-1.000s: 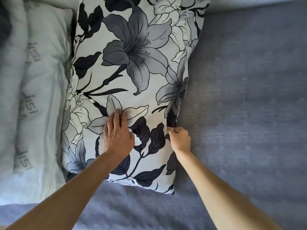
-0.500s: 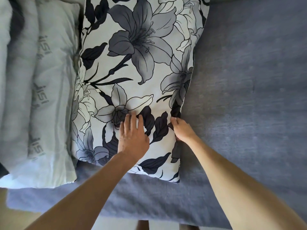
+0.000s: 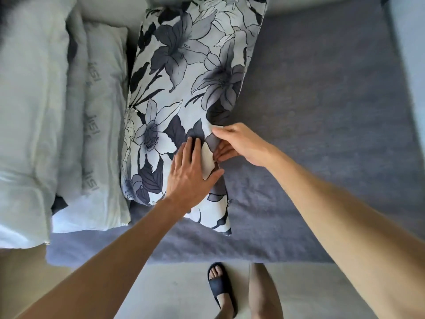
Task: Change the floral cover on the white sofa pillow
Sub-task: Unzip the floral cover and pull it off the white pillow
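Observation:
A pillow in a floral cover (image 3: 184,88), grey and black lilies on white, lies on the grey-blue sofa seat (image 3: 322,111). My left hand (image 3: 192,173) rests flat on the cover near its right edge, fingers spread, thumb by the seam. My right hand (image 3: 239,143) pinches the cover's right edge and lifts the fabric. A strip of the white inner pillow (image 3: 208,160) shows in the gap between my two hands.
Two bare white pillows (image 3: 99,134) with grey lettering lie left of the floral one, the outer one (image 3: 27,125) at the frame's left edge. The sofa's front edge runs across the bottom. Below it is a pale floor with my foot in a dark slipper (image 3: 220,286).
My view has pulled back and the floor and my feet have come into view. My left hand slid right to the seam. My right hand has opened the cover's edge, baring white pillow.

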